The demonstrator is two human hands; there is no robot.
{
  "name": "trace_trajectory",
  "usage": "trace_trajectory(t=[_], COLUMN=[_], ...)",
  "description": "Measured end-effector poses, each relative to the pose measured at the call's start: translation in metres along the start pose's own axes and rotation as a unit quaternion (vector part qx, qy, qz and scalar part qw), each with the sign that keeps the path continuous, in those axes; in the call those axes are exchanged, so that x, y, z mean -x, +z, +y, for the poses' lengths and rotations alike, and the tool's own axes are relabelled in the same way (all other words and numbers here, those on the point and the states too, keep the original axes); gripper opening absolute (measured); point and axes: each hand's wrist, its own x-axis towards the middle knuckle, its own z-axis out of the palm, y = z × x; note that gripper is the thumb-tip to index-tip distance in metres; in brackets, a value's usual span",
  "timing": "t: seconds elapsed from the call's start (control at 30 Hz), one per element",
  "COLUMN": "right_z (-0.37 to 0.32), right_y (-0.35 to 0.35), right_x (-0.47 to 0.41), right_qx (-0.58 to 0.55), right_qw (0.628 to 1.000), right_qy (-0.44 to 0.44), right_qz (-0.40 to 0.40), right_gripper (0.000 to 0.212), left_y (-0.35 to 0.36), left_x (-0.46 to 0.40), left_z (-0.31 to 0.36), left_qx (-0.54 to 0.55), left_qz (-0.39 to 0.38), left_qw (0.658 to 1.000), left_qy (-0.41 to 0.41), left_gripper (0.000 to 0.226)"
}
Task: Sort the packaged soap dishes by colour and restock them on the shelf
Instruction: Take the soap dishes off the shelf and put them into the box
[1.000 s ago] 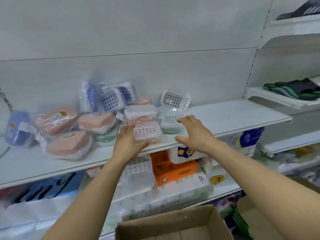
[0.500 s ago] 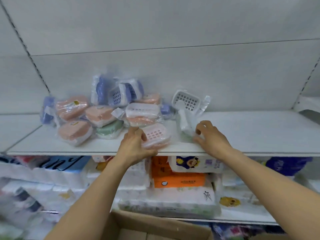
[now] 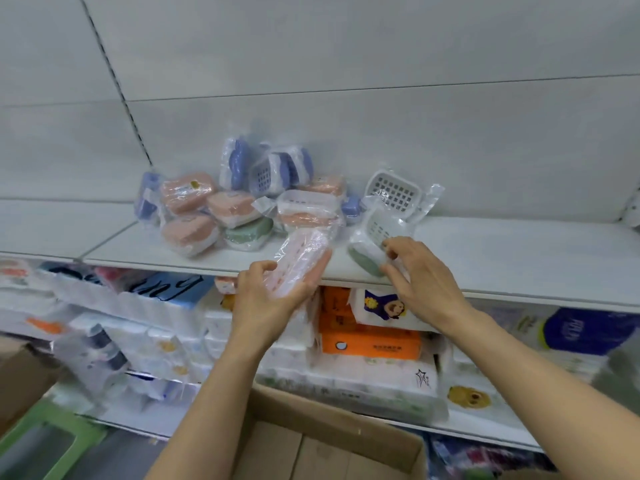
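A pile of bagged soap dishes lies on the white shelf (image 3: 502, 258): pink ones (image 3: 188, 195), blue ones (image 3: 239, 164), a green one (image 3: 246, 233). My left hand (image 3: 266, 299) holds a pink packaged soap dish (image 3: 299, 261), tilted and lifted off the shelf's front edge. My right hand (image 3: 419, 275) grips a green-bottomed packaged dish (image 3: 372, 244) that stands tilted on the shelf. Behind it a white grid dish (image 3: 393, 192) in its bag leans on the back wall.
The shelf stretches bare to the right of the pile. Below it are tissue packs, an orange box (image 3: 367, 341) and a blue pack (image 3: 585, 330). An open cardboard box (image 3: 329, 441) stands under my arms. A green stool (image 3: 52, 441) is at lower left.
My left hand has lifted the pink dish off the shelf edge and tipped it. My right hand has closed on the green dish and tilted it up. The view shifted left.
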Motion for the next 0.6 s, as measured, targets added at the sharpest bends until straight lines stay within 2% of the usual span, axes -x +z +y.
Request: trace_trajectory(t=[0.13,0.33,0.6], right_z=[-0.050,-0.153,-0.326], right_y=[0.013,0.063,0.178], right_x=[0.011,0.007,-0.004], right_qx=[-0.042,-0.091,-0.138], right_qw=[0.998,0.989,0.980], right_qy=[-0.052,-0.116,-0.141], right_qz=[0.019,0.007,-0.020], right_gripper=[0.009,0.014,0.012], left_y=[-0.042,-0.130,-0.300], left_x=[0.025,0.039,0.048], left_z=[-0.029,-0.076,-0.175], left_qx=[0.005,0.026,-0.079], left_qz=[0.046,0.108,0.186], left_qw=[0.999,0.994,0.979], left_qy=[0.018,-0.016,-0.029], left_gripper=[0.076,0.073,0.068])
